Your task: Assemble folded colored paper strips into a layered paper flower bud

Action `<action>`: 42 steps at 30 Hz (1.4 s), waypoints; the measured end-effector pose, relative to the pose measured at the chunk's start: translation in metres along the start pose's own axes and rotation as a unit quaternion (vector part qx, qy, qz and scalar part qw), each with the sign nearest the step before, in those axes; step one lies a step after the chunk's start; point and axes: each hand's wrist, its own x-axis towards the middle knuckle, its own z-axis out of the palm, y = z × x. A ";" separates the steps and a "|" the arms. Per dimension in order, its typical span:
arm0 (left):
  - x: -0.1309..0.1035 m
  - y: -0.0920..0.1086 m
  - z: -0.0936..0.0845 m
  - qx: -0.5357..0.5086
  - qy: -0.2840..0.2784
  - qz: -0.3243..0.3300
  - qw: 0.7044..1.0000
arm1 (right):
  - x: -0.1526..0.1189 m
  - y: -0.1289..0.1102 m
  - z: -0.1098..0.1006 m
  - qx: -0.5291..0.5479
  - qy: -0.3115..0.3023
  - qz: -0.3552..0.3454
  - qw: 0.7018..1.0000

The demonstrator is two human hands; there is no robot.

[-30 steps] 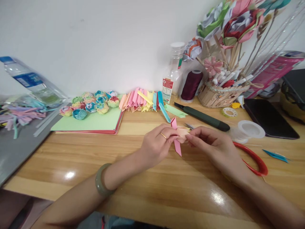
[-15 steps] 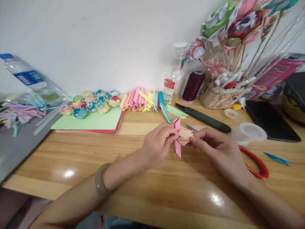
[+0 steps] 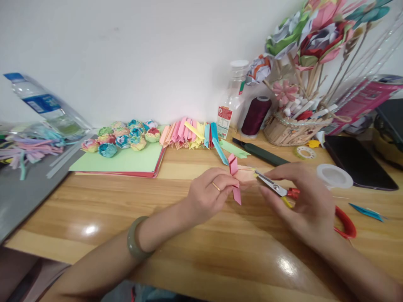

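Note:
My left hand (image 3: 210, 191), with a ring on one finger, pinches a folded paper piece (image 3: 245, 175) of peach paper with pink ends crossing it. My right hand (image 3: 302, 199) is off the paper, its thumb and fingers apart, above a pair of scissors (image 3: 272, 184) with silver blades and red handles. The scissors lie on the table, their tip close to the peach paper's right end; the hand hides part of the handles. Behind my left hand stands a row of folded paper pieces (image 3: 185, 133) in peach, pink, yellow and blue.
Several paper flowers (image 3: 122, 141) sit on green paper (image 3: 126, 161) to the left. Behind my right hand lie a dark green craft knife (image 3: 264, 154), a white spool (image 3: 334, 175) and a phone (image 3: 359, 161). A bottle (image 3: 234, 98), purple thread (image 3: 256, 116) and a flower basket (image 3: 296, 130) stand by the wall.
My right hand has let go of the peach paper and drawn back to the right, its fingers spreading, so the scissor blades now show. The left hand keeps its pinch.

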 end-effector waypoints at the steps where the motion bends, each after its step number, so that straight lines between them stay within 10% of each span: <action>1: 0.000 0.000 0.000 0.004 -0.003 0.008 1.000 | 0.001 0.000 0.001 -0.035 -0.006 -0.059 0.998; 10: 0.000 0.009 0.005 0.009 -0.043 0.062 0.997 | 0.004 0.000 0.008 -0.110 -0.069 -0.165 0.978; 22: 0.001 0.006 0.004 -0.118 -0.045 -0.140 0.982 | 0.002 0.003 0.003 -0.070 -0.075 -0.142 0.985; 29: 0.005 -0.006 0.009 -0.424 -0.019 -0.367 0.828 | 0.001 0.005 -0.004 0.163 -0.012 0.085 0.983; 33: 0.008 -0.010 0.009 -0.517 0.002 -0.442 0.733 | -0.001 0.012 0.002 0.266 -0.085 0.150 0.948; 42: 0.012 -0.003 0.005 -0.534 0.033 -0.481 0.694 | 0.005 0.000 0.000 0.223 -0.166 0.132 0.951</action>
